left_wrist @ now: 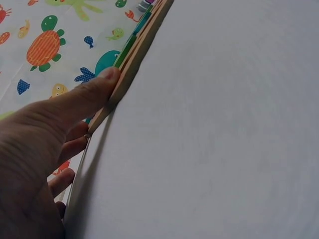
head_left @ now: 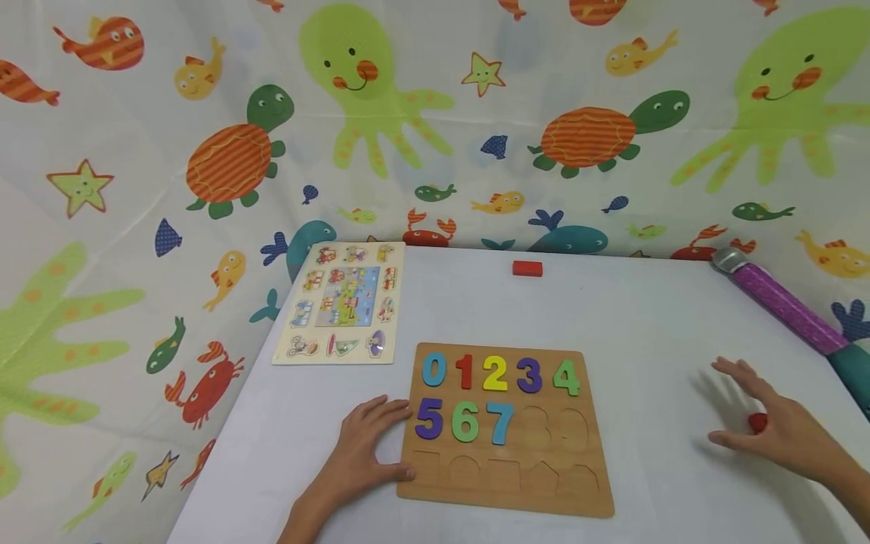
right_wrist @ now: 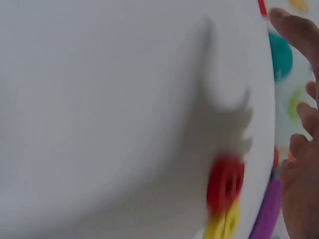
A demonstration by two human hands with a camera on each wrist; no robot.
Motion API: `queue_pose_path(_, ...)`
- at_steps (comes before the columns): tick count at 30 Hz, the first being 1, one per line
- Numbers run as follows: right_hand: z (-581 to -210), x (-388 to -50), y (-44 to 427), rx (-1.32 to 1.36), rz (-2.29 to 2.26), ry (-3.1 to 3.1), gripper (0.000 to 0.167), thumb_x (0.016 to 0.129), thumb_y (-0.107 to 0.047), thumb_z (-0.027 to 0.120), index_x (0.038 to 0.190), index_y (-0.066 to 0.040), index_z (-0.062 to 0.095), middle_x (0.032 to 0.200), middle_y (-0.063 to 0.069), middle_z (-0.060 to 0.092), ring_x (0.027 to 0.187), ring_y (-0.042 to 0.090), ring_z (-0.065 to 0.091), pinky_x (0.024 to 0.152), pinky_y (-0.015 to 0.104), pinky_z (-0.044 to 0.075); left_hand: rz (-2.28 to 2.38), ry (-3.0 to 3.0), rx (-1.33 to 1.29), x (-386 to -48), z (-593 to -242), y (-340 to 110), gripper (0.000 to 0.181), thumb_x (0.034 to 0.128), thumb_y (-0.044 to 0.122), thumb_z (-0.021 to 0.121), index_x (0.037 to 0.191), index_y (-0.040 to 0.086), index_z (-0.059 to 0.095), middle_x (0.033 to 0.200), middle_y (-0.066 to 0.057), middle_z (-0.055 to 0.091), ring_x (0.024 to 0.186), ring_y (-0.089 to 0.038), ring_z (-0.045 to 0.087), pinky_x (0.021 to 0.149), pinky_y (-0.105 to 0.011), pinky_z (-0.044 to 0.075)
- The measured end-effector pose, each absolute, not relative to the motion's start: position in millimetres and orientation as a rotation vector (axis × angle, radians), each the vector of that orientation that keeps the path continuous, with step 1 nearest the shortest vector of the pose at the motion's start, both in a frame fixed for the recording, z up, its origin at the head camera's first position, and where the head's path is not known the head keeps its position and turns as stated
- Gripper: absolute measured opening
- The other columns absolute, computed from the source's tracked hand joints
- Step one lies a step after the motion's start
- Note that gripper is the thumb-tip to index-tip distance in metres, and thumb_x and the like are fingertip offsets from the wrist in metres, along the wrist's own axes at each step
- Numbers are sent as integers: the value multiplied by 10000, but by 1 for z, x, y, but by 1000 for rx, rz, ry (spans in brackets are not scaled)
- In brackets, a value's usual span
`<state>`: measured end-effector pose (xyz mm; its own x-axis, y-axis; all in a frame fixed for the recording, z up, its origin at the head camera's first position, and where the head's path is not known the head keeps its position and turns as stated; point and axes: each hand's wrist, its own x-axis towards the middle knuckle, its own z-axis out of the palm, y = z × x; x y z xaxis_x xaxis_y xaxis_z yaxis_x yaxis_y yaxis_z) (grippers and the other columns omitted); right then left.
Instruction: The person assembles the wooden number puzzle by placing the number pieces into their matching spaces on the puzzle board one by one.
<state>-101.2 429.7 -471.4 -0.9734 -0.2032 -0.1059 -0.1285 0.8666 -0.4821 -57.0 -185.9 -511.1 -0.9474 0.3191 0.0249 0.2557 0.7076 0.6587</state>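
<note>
My left hand (head_left: pixel 362 453) rests at the left edge of the wooden number board (head_left: pixel 503 483), its thumb and fingertips touching the edge. The board holds coloured digits 0 to 7; the other recesses show bare wood. In the left wrist view the thumb of my left hand (left_wrist: pixel 60 124) lies on the side of the board (left_wrist: pixel 130 69). Over the table at the right, my right hand (head_left: pixel 782 423) is spread with nothing in its grasp. Near it is a red piece (head_left: pixel 757 422), partly hidden by the hand. The right wrist view shows that red piece (right_wrist: pixel 225 183), blurred, beside a yellow piece (right_wrist: pixel 222 225), with my right hand (right_wrist: pixel 301 114) apart from both.
A picture puzzle board (head_left: pixel 348 302) lies at the back left. A small red block (head_left: pixel 527 269) sits near the table's back edge. Along the right side lies a purple glittery tube (head_left: pixel 788 308) with a silver end. A patterned sea-animal cloth (head_left: pixel 421 98) hangs behind the table.
</note>
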Motion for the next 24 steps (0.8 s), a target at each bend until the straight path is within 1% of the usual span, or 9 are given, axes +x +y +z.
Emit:
queue_pose_path(2, -474, -100, 457, -204, -617, 2873, 1057, 772, -443, 831, 1555, -90, 215, 1583, 310, 15, 1365, 614, -27, 800, 860, 191, 1067, 2819, 474, -57, -511, -187, 887, 641, 656, 812, 1395, 254, 575, 1461, 145, 472, 1429, -233, 255, 1127, -566, 131)
queue_pose_path(6, -484, -93, 496, -195, -511, 2861, 918, 769, -417, 825, 1438, 6, 360, 1564, 335, -6, 1349, 500, -289, 873, 801, -115, 1066, 2821, 480, -57, -512, -187, 891, 642, 657, 811, 1399, 255, 570, 1463, 156, 466, 1431, -222, 251, 1126, -561, 132)
queue_pose_path(8, -490, -89, 507, -211, -474, 2874, 886, 737, -401, 841, 1458, -115, 411, 1547, 360, 9, 1329, 517, -308, 898, 733, -204, 1068, 2819, 478, -57, -513, -187, 893, 641, 657, 811, 1401, 256, 569, 1464, 160, 463, 1432, -219, 248, 1128, -558, 128)
queue_pose_path(9, -492, -88, 512, -214, -471, 2873, 870, 727, -387, 846, 1471, -237, 422, 1537, 373, 7, 1318, 526, -316, 907, 694, -242, 1069, 2817, 474, -57, -513, -187, 894, 640, 657, 812, 1401, 257, 568, 1464, 162, 463, 1432, -217, 247, 1129, -558, 126)
queue_pose_path(13, -499, -87, 519, -210, -442, 2858, 771, 698, -353, 858, 1380, -255, 511, 1505, 408, 31, 1299, 559, -311, 920, 658, -267, 1064, 2816, 457, -57, -515, -187, 895, 636, 669, 806, 1398, 264, 569, 1462, 168, 461, 1432, -212, 245, 1132, -554, 124)
queue_pose_path(14, -500, -87, 519, -204, -443, 2852, 756, 696, -347, 860, 1335, -113, 529, 1497, 416, 41, 1294, 560, -316, 919, 662, -266, 1062, 2816, 454, -56, -515, -187, 894, 636, 670, 805, 1398, 266, 569, 1463, 170, 460, 1432, -210, 245, 1133, -553, 124)
queue_pose_path(15, -501, -88, 520, -199, -444, 2849, 748, 693, -340, 861, 1316, -84, 537, 1492, 422, 48, 1292, 560, -319, 919, 670, -261, 1060, 2819, 452, -56, -516, -187, 893, 637, 675, 801, 1397, 268, 569, 1463, 172, 459, 1433, -208, 243, 1133, -552, 126)
queue_pose_path(16, -501, -88, 520, -193, -440, 2846, 770, 696, -343, 860, 1272, 28, 508, 1488, 426, 50, 1289, 558, -324, 917, 677, -257, 1059, 2820, 451, -56, -516, -187, 893, 637, 675, 801, 1397, 268, 570, 1463, 173, 458, 1433, -207, 243, 1133, -552, 126)
queue_pose_path(24, -508, -86, 520, -133, -516, 2893, 792, 709, -340, 860, 1266, 86, 492, 1499, 410, 94, 1343, 493, -298, 912, 718, -213, 1061, 2832, 467, -57, -512, -185, 884, 639, 659, 811, 1389, 250, 580, 1455, 152, 476, 1425, -218, 261, 1127, -554, 136)
